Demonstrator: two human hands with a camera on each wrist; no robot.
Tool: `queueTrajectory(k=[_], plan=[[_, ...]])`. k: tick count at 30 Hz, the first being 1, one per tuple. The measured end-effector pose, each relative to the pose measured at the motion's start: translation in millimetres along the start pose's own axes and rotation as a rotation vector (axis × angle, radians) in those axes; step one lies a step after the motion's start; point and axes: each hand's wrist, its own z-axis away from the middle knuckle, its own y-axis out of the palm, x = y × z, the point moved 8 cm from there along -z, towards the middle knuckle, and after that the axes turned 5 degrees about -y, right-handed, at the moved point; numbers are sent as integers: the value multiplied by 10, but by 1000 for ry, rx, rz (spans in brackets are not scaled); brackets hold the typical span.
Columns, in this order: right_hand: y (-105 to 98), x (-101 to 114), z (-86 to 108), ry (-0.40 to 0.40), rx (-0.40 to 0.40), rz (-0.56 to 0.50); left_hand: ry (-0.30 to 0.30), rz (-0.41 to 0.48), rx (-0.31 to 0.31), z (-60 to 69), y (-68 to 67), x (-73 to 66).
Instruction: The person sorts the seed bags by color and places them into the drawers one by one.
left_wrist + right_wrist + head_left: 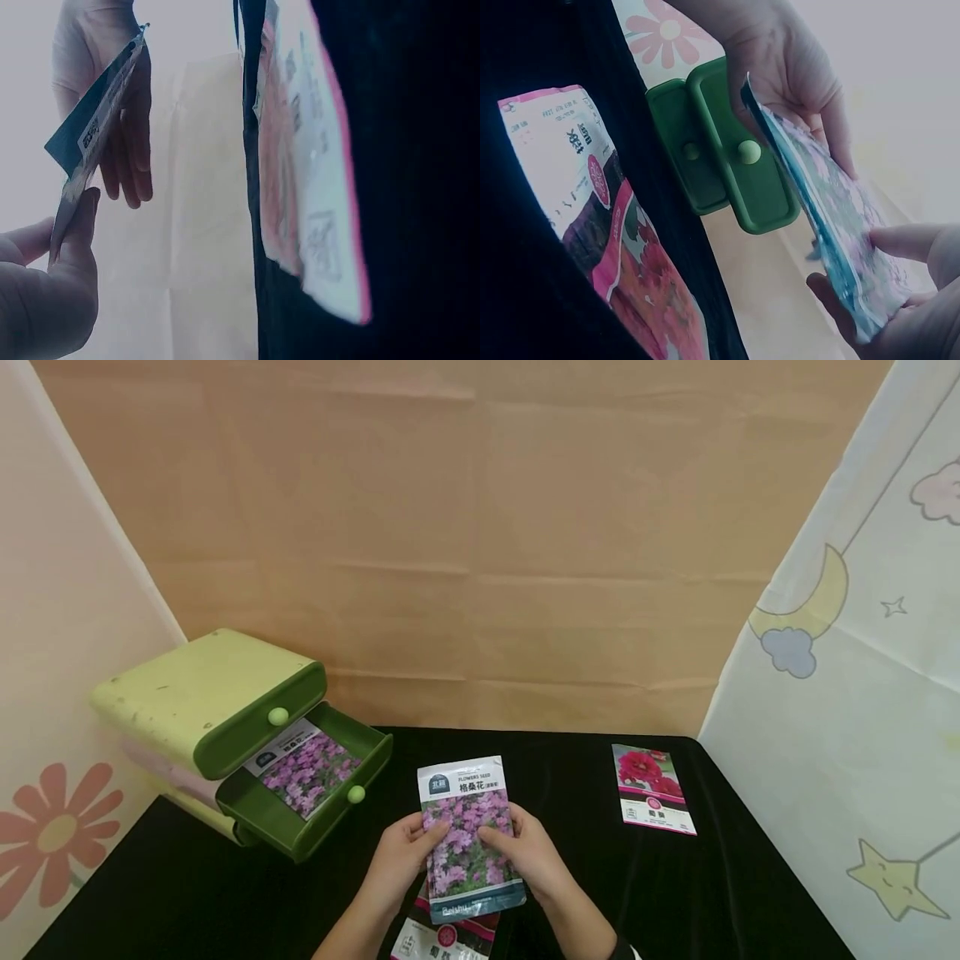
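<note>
Both hands hold a flower seed packet [474,860] with purple blooms, a white top and a teal bottom band. My left hand [405,852] pinches its left edge, thumb on the front; my right hand [534,853] pinches the right edge likewise. In the right wrist view the packet [836,202] is seen nearly edge-on between the two hands. Beneath it, on the black cloth, lies a red-flowered seed packet [427,942], partly hidden in the head view. A similar purple-flowered packet [311,772] rests in the pulled-out green drawer [300,843].
A light-green drawer box [202,693] stands at the left, its upper drawer [262,731] pushed in. Another red-flowered packet [652,789] lies on the black cloth [585,777] to the right. Cloth walls [480,543] border the table at the back and sides.
</note>
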Motion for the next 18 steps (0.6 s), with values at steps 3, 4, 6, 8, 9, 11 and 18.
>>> queueTrajectory(k=[3,4,6,8,9,11,18], plan=[[31,19,-7,-8,33,-1,5,-23,-62,35,-91,-74],[41,25,-5,-9,43,-2,7,-31,-88,53,-134,-104],[60,42,-4,-17,67,-1,7,-44,-147,93,-246,-176],[69,56,-6,-30,85,5,0,-49,-206,136,-380,-257],[70,62,-9,-34,90,11,-5,-46,-230,157,-451,-297],[64,65,-19,-43,97,26,-5,-31,-264,195,-590,-376],[113,18,-126,-43,124,48,-18,142,-206,207,-985,-532]])
